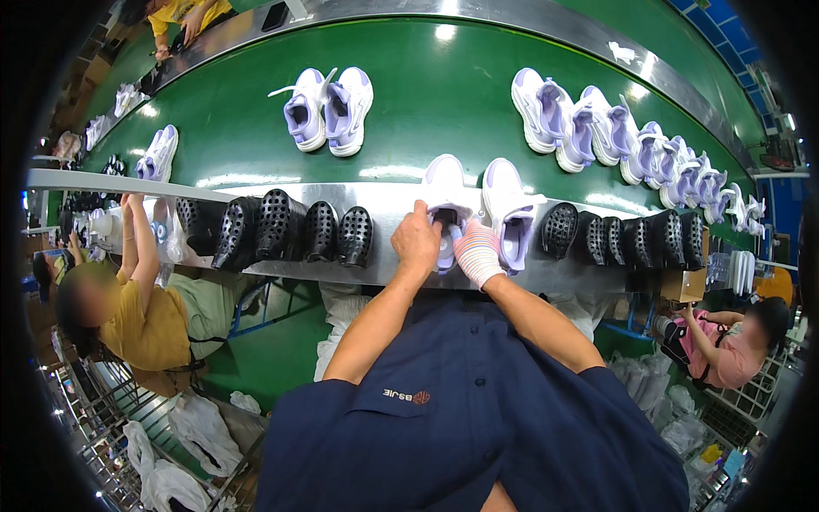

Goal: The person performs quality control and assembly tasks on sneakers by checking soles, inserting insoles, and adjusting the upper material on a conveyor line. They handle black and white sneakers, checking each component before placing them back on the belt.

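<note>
A white and lilac sneaker point(444, 181) lies on the metal ledge in front of me, toe pointing away. My bare left hand point(415, 236) grips the left side of its opening, thumb toward the inside. At the right of the same opening is my right hand point(479, 253), in a striped knit glove, its fingers curled at the collar and partly hidden. The matching sneaker point(507, 207) stands just to the right, touching or nearly touching the glove; its insole and lilac lining show.
Black perforated shoe-shaped forms point(277, 224) line the ledge to my left, and more black forms point(641, 241) to my right. On the green belt point(444, 94) stand a sneaker pair point(347, 111) and a long row of sneakers point(610, 125). Co-workers sit at both sides; another is across the belt.
</note>
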Tool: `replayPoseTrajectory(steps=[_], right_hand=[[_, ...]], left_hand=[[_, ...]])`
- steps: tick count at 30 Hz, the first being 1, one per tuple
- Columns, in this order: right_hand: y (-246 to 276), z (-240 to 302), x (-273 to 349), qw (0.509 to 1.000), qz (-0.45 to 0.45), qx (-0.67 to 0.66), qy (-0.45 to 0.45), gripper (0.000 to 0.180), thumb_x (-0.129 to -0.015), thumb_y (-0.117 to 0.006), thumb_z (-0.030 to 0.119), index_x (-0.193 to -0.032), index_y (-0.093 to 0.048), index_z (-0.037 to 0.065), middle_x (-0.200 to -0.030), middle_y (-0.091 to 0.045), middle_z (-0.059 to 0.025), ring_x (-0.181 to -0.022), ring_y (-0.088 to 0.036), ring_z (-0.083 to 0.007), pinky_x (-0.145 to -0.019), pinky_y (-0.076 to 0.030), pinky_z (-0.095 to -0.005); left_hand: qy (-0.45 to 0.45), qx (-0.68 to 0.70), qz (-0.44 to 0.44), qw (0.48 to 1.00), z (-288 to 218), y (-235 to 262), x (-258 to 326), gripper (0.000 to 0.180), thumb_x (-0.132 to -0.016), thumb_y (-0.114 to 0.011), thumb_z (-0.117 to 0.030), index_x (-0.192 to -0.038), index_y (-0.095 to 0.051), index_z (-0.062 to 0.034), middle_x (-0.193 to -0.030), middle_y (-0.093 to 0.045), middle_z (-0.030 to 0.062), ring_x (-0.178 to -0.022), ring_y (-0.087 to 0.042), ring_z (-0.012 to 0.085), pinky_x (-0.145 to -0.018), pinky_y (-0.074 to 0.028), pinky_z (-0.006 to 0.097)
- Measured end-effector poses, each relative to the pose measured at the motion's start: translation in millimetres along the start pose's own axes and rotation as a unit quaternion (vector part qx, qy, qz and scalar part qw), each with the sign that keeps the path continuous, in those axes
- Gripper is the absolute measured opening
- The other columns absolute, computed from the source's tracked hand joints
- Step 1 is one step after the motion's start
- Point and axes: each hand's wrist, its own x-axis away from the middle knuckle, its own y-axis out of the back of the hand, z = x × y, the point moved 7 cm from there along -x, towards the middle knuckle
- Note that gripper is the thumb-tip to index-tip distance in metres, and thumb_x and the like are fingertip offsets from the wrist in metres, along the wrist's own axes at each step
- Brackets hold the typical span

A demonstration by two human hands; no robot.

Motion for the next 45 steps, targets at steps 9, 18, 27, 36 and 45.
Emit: replayPoseTrajectory(steps=[9,18,27,36,45], right_hand=[[-12.7,-12.1,2.8,0.998,-0.019,-0.066,0.009,0.037,-0.087,-0.069,0.031,-0.095,-0.066,-0.005,-0.085,-0.069,-0.0316,-0.086,-0.069,-0.0471,-0.080,-0.055,-0.0517],[48.9,40.8,-0.1,0.957,-0.095,-0.192,0.194,0.050,-0.078,-0.070,0.011,-0.128,-0.063,0.007,-0.110,-0.068,-0.0257,-0.105,-0.064,-0.0440,-0.093,-0.052,-0.0477],[38.1,75.7,8.3,0.898,-0.035,-0.066,0.434,0.025,-0.078,-0.067,0.012,-0.102,-0.070,0.008,-0.102,-0.070,-0.0137,-0.098,-0.064,-0.0388,-0.092,-0.050,-0.0441],[52.7,6.3,-17.3,0.859,0.054,-0.497,0.109,0.023,-0.099,-0.067,0.021,-0.107,-0.070,0.000,-0.095,-0.071,-0.0060,-0.086,-0.062,-0.0142,-0.082,-0.051,-0.0307],[56.9,-21.0,-27.9,0.944,-0.018,-0.316,0.090,0.033,-0.104,-0.059,0.029,-0.099,-0.067,-0.002,-0.084,-0.067,-0.0196,-0.074,-0.059,-0.0292,-0.073,-0.049,-0.0410]], left_hand=[[-0.160,0.074,-0.124,0.976,-38.1,22.1,12.1,0.038,-0.078,-0.077,-0.006,-0.113,-0.061,-0.0070,-0.107,-0.057,0.0170,-0.101,-0.056,0.0389,-0.087,-0.047,0.047],[-0.151,0.095,-0.132,0.975,12.5,20.8,39.7,0.030,-0.082,-0.069,0.000,-0.111,-0.060,-0.0038,-0.098,-0.059,0.0186,-0.096,-0.058,0.0403,-0.083,-0.049,0.049],[-0.102,0.155,-0.102,0.977,15.9,27.5,22.2,0.032,-0.082,-0.069,0.003,-0.111,-0.060,-0.0059,-0.090,-0.060,0.0166,-0.091,-0.061,0.0387,-0.079,-0.048,0.049],[-0.368,-0.024,-0.124,0.921,-56.6,62.1,40.7,0.040,-0.075,-0.075,-0.006,-0.114,-0.068,-0.0125,-0.115,-0.058,0.0127,-0.104,-0.057,0.0321,-0.084,-0.048,0.044],[-0.561,-0.195,-0.018,0.805,-65.7,45.8,41.7,0.012,-0.079,-0.066,-0.018,-0.080,-0.070,-0.0075,-0.092,-0.058,0.0052,-0.095,-0.057,0.0236,-0.080,-0.046,0.038]])
